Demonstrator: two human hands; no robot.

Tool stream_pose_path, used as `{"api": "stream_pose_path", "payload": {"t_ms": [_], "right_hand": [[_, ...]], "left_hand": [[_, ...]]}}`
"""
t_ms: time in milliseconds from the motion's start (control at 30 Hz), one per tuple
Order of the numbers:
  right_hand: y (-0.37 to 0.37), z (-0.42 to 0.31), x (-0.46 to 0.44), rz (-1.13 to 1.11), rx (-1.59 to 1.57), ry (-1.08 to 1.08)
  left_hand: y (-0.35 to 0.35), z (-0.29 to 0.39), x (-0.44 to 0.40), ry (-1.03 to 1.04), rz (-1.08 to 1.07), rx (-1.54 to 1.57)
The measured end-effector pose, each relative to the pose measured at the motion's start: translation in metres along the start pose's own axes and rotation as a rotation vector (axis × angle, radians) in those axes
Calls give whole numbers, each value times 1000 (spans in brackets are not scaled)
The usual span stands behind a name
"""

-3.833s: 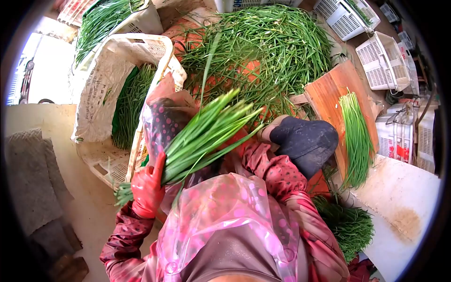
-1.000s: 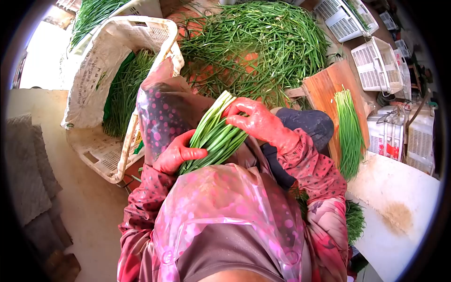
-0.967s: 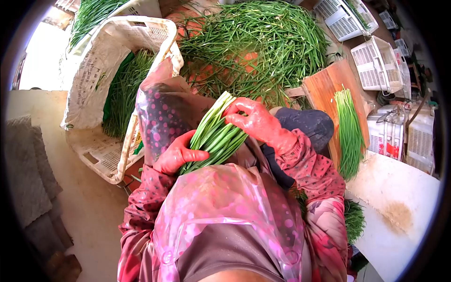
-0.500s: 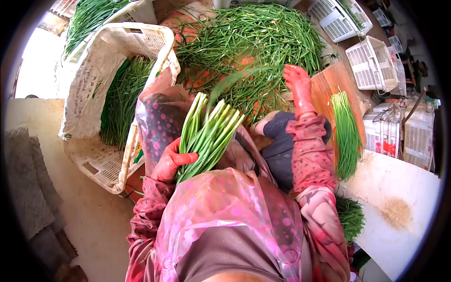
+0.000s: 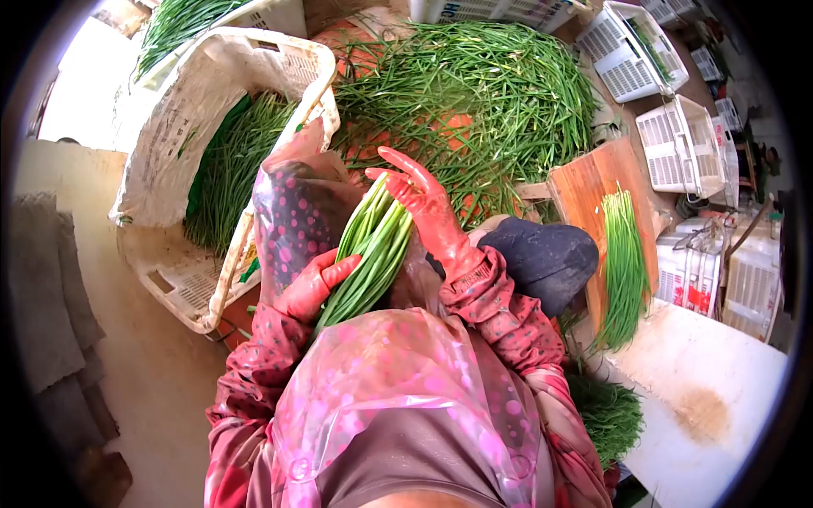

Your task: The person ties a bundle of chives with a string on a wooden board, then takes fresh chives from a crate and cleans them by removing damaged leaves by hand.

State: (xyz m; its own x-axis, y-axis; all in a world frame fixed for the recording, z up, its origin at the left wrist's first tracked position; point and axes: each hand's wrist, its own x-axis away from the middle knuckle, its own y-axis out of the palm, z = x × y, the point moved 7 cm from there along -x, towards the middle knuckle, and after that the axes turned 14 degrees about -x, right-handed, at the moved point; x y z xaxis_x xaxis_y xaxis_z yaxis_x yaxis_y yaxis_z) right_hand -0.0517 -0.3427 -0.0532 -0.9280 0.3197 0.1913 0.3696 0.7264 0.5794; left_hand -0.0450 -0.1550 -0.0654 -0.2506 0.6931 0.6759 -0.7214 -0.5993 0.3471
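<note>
A bunch of green chives with pale stem ends stands upright over my lap. My left hand, in a red rubber glove, is wrapped round its lower part, thumb across the front. At the pale tops, my right hand, in a matching glove, has its fingers stretched out and apart. It touches or nearly touches the stem ends; the palm side is partly hidden. Off to the right, a neat bundle of chives lies on a wooden board.
A large pile of loose chives covers the floor ahead. At left stands a white plastic basket lined with a sack and holding chives. More white crates stand at right. Another bundle of chives lies beside my right side.
My right hand has come from the far right, over the floor, back to the bunch's top. The thin leaf trailing near it is no longer seen. My left hand keeps its hold.
</note>
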Motion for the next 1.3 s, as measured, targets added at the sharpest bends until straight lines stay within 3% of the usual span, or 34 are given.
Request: {"api": "stream_pose_path", "payload": {"t_ms": [167, 200, 333, 467, 500, 567, 600, 633, 667, 733, 767, 800, 867, 933, 1000, 1033, 1100, 1200, 1300], "right_hand": [[6, -1, 0, -55, 14, 40], [2, -7, -1, -28, 285, -83], [-4, -22, -5, 61, 145, -89], [-6, -144, -23, -52, 365, -480], [-10, -184, -27, -100, 399, -603], [-28, -267, -29, 105, 443, -672], [-35, -295, -26, 192, 573, -709], [-40, -321, -20, 287, 701, -746], [-44, -338, -18, 334, 939, -819], [-21, -341, -4, 315, 885, -842], [-16, -339, 0, 322, 829, -809], [-12, -339, 1, 231, 1028, -983], [6, -319, 6, 238, 1183, -953], [14, -299, 5, 205, 1197, -919], [24, -286, 9, 160, 1229, -970], [31, -280, 12, 124, 1258, -1029], [35, -268, 18, 97, 1251, -1042], [27, -253, 15, 79, 1121, -942], [27, -238, 15, 88, 1202, -881]], "left_hand": [[7, -5, -2, -5, -125, 6], [6, -4, -5, 19, -154, -21], [13, 21, -5, -22, -186, -181], [22, 75, -3, 58, -271, -483], [19, 83, -6, 141, -322, -504], [3, 111, -17, 441, -252, -764], [-8, 136, -8, 365, -45, -1073], [-30, 140, -24, 511, -66, -1016], [-16, 182, 17, 514, 272, -1383], [-31, 210, 36, 835, 918, -1675], [-32, 213, 42, 941, 1033, -1589], [-12, 218, 49, 1035, 958, -1447], [26, 217, 42, 1202, 700, -1122], [73, 216, 31, 1228, 574, -1058], [104, 213, 10, 1284, 597, -1026], [111, 209, -5, 1171, 577, -937], [122, 203, -22, 1082, 525, -904], [136, 197, -15, 1236, 643, -1040], [135, 194, -17, 1262, 669, -1143]]}}
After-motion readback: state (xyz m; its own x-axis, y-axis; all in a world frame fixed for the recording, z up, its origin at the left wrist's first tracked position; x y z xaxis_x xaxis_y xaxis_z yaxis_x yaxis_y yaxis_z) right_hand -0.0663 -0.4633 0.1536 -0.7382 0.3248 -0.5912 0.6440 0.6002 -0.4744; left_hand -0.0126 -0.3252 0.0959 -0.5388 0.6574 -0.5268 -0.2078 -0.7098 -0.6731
